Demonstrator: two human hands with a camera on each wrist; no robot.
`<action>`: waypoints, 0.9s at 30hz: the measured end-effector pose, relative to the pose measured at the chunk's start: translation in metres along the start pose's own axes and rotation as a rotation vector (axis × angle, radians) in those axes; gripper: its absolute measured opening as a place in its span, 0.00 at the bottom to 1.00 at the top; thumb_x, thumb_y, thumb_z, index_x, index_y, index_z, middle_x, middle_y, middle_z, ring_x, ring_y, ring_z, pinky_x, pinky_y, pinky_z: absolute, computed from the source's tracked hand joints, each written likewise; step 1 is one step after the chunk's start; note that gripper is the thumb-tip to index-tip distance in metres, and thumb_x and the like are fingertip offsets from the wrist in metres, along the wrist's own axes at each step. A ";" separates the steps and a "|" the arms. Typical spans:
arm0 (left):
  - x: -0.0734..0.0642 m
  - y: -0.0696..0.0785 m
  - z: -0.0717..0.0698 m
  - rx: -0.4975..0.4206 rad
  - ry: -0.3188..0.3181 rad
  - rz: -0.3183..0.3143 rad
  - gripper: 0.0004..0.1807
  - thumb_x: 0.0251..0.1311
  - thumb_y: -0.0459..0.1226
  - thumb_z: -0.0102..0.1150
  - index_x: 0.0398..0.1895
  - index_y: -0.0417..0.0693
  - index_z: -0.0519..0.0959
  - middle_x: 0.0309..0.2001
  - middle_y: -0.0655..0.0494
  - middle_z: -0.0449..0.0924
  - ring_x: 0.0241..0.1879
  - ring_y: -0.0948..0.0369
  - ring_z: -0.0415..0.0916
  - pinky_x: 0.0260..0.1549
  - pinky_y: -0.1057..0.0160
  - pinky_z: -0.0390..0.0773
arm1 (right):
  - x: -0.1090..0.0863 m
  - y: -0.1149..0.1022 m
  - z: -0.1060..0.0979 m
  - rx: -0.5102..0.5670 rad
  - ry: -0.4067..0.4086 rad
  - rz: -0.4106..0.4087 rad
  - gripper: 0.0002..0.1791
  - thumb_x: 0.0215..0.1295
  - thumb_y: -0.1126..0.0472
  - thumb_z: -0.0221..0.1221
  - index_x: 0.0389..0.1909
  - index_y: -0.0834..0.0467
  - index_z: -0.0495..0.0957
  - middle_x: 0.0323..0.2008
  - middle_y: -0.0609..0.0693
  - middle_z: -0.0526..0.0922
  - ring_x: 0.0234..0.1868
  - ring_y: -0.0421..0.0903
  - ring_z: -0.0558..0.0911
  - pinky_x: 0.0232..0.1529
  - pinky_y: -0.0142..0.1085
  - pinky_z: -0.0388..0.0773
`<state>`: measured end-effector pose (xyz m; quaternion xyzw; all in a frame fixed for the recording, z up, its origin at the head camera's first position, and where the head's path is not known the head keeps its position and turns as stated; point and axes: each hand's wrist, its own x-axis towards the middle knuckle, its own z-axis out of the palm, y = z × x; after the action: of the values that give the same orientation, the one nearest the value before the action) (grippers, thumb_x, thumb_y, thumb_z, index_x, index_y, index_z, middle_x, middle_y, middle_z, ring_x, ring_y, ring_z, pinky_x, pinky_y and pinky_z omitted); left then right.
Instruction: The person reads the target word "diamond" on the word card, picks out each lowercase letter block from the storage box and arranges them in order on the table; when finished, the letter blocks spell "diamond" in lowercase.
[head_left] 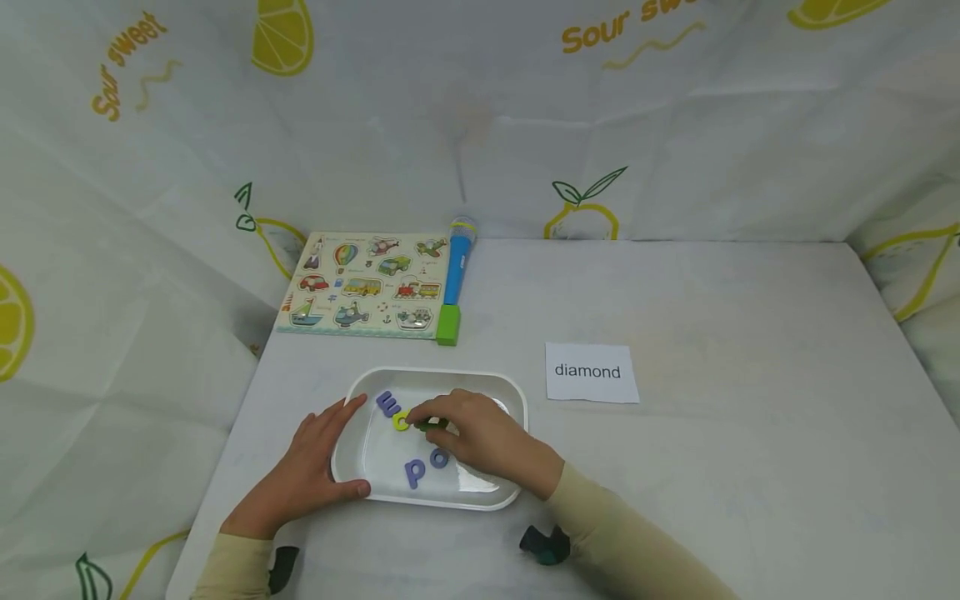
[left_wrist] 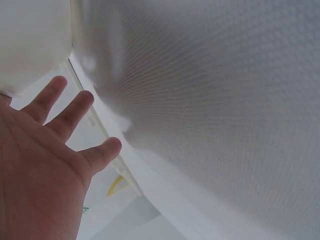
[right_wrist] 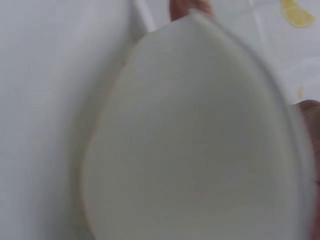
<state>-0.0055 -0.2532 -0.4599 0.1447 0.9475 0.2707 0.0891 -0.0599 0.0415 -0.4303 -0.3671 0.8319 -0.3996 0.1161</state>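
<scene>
A white tray holds several small letters. My left hand spans its left end, fingers extended along the rim and thumb at the front edge; the left wrist view shows the spread fingers. Over the tray's middle, my right hand reaches down with bent fingers, index fingertip right at a yellow round letter. A green piece shows between its index finger and thumb, partly hidden; I cannot tell whether it is pinched. Around lie a purple m, p and o.
Right of the tray lies a white card printed "diamond". A vehicle picture board is at the back left, with a blue toy microphone along its right edge. A pale sleeve fills much of the right wrist view.
</scene>
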 end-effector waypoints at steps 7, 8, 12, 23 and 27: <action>0.000 -0.001 0.001 -0.015 -0.010 -0.027 0.62 0.40 0.61 0.78 0.79 0.60 0.56 0.72 0.39 0.62 0.71 0.39 0.58 0.67 0.28 0.44 | -0.035 0.005 -0.038 0.208 0.262 -0.009 0.17 0.61 0.64 0.72 0.51 0.53 0.84 0.42 0.42 0.87 0.36 0.34 0.84 0.34 0.33 0.82; 0.000 -0.001 0.001 -0.014 -0.011 -0.027 0.62 0.40 0.61 0.78 0.79 0.60 0.56 0.72 0.39 0.62 0.71 0.39 0.58 0.67 0.28 0.44 | -0.043 0.006 -0.044 0.220 0.299 0.015 0.17 0.60 0.64 0.72 0.50 0.53 0.84 0.42 0.42 0.87 0.35 0.35 0.85 0.35 0.34 0.83; 0.001 -0.001 0.000 -0.016 -0.017 -0.031 0.62 0.39 0.61 0.78 0.79 0.59 0.56 0.72 0.39 0.62 0.71 0.39 0.58 0.67 0.28 0.43 | -0.074 0.018 -0.066 0.256 0.422 0.138 0.19 0.57 0.65 0.74 0.49 0.53 0.84 0.40 0.44 0.86 0.33 0.38 0.87 0.34 0.35 0.84; 0.003 0.001 -0.002 -0.017 -0.044 -0.048 0.62 0.40 0.62 0.78 0.79 0.59 0.55 0.72 0.39 0.62 0.71 0.39 0.58 0.68 0.29 0.42 | -0.121 0.054 -0.066 0.151 0.432 0.361 0.17 0.55 0.64 0.75 0.45 0.53 0.84 0.35 0.41 0.83 0.34 0.38 0.87 0.34 0.33 0.82; 0.003 0.001 -0.002 -0.021 -0.055 -0.057 0.62 0.41 0.62 0.78 0.79 0.59 0.55 0.72 0.39 0.62 0.71 0.39 0.57 0.68 0.29 0.42 | -0.122 0.065 -0.053 0.057 0.379 0.379 0.15 0.53 0.63 0.76 0.41 0.52 0.84 0.30 0.35 0.83 0.30 0.35 0.82 0.32 0.32 0.78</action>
<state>-0.0085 -0.2524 -0.4574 0.1239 0.9456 0.2738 0.1243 -0.0337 0.1842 -0.4569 -0.1201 0.8811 -0.4555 0.0411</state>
